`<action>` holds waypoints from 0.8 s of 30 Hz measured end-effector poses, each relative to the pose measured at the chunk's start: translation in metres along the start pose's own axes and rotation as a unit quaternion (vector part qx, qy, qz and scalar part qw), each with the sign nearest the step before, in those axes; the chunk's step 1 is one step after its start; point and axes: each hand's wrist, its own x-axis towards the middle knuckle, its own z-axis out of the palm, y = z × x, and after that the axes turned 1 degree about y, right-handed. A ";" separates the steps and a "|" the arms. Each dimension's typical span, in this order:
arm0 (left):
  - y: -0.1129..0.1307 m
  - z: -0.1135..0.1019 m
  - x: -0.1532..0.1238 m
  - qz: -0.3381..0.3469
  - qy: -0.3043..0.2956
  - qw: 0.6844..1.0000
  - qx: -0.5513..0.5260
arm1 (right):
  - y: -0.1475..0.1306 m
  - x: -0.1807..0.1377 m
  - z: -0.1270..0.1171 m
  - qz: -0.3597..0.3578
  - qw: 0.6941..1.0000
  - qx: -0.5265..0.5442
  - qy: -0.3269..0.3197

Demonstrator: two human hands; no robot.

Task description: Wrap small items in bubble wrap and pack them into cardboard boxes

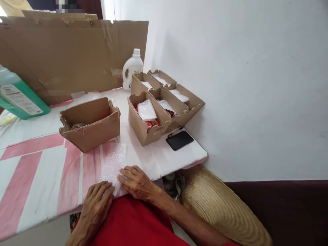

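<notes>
A sheet of bubble wrap (114, 161) lies on the white and pink table cover (38, 171) near the front edge. My left hand (96, 203) rests on its near corner, fingers lying flat. My right hand (136, 182) presses on its right near edge, fingers stretched out towards the left hand. Just behind the wrap stands an open cardboard box (91, 124) with something low inside it that I cannot make out.
Several open cardboard boxes (164, 106) holding bubble-wrapped and red items stand at the right. A black phone (179, 140) lies near the table corner. A white bottle (132, 68), a green jug (17, 97), a cardboard sheet (71, 54) and a straw hat (220, 205) are around.
</notes>
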 end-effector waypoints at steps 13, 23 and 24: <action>-0.014 0.003 -0.010 -0.193 -0.016 0.956 -0.221 | -0.031 -0.018 0.014 0.233 0.913 0.274 0.194; -0.005 0.029 0.000 -0.355 0.006 0.919 -0.169 | -0.036 0.003 0.024 0.368 0.891 0.162 0.212; -0.004 0.031 0.002 -0.361 0.012 0.919 -0.155 | -0.035 0.004 0.025 0.372 0.892 0.152 0.206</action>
